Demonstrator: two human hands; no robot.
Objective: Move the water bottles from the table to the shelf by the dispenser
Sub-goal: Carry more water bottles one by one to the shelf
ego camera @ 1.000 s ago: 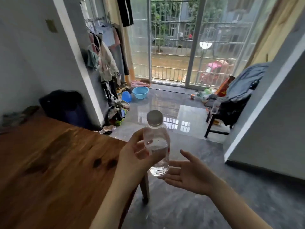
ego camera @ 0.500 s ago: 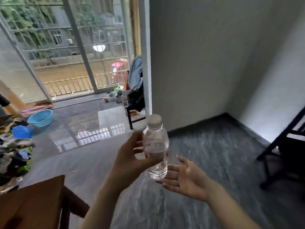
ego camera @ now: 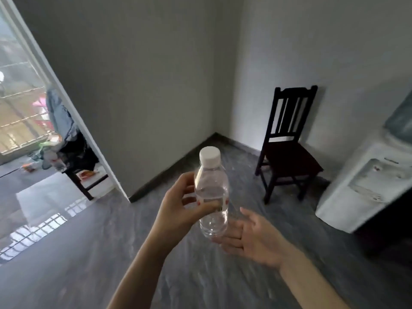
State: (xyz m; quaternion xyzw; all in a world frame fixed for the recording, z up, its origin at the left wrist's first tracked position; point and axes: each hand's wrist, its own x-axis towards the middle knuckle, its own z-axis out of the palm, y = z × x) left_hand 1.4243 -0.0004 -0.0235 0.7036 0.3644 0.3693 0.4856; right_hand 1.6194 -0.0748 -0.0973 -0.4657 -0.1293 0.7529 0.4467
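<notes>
A clear water bottle (ego camera: 211,197) with a white cap stands upright in mid-air at the centre of the view. My left hand (ego camera: 178,206) grips it around the middle, thumb across the front. My right hand (ego camera: 252,237) is held palm up, fingers straight, just below and right of the bottle's base; whether it touches the bottle I cannot tell. The white water dispenser (ego camera: 365,186) stands at the right edge, with a blue jug on top. Neither the table nor the shelf is in view.
A dark wooden chair (ego camera: 287,150) stands against the right wall, left of the dispenser. A grey wall corner lies ahead. At left, a doorway opens to a glossy floor with another chair (ego camera: 73,157) piled with clothes. The grey floor stretches between me and the dispenser.
The view has swung to the right: the table and balcony door have left the frame, and the dark chair and the dispenser have come in. Both hands keep the same pose around the bottle.
</notes>
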